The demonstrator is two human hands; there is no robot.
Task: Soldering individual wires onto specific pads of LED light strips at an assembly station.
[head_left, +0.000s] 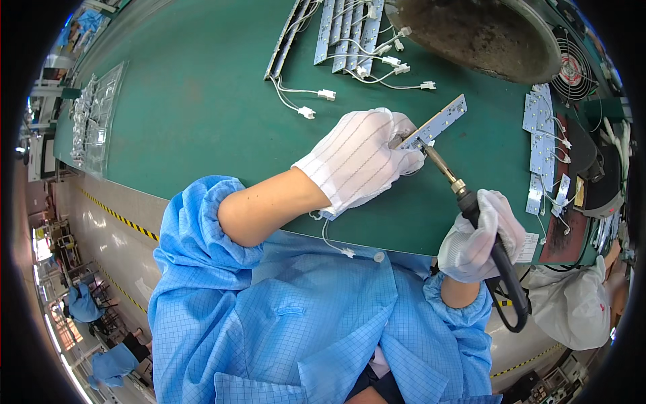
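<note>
My left hand (367, 155), in a white striped glove, grips a white LED circuit board strip (441, 122) that slants up to the right. My right hand (481, 237), also gloved, is closed round the black handle of a soldering iron (459, 188). The iron's tip meets the strip's lower end, close to my left fingertips; whether it touches a joint there is too small to tell. A white cable with a small connector (347, 252) hangs below my left wrist at the table's near edge.
Several LED strips with white connectors (350, 37) lie at the back of the green table (182, 121). A dark round pan (478, 37) and a fan (572, 67) stand back right. More boards (540, 148) lie at right; a clear bag (101, 121) is at left.
</note>
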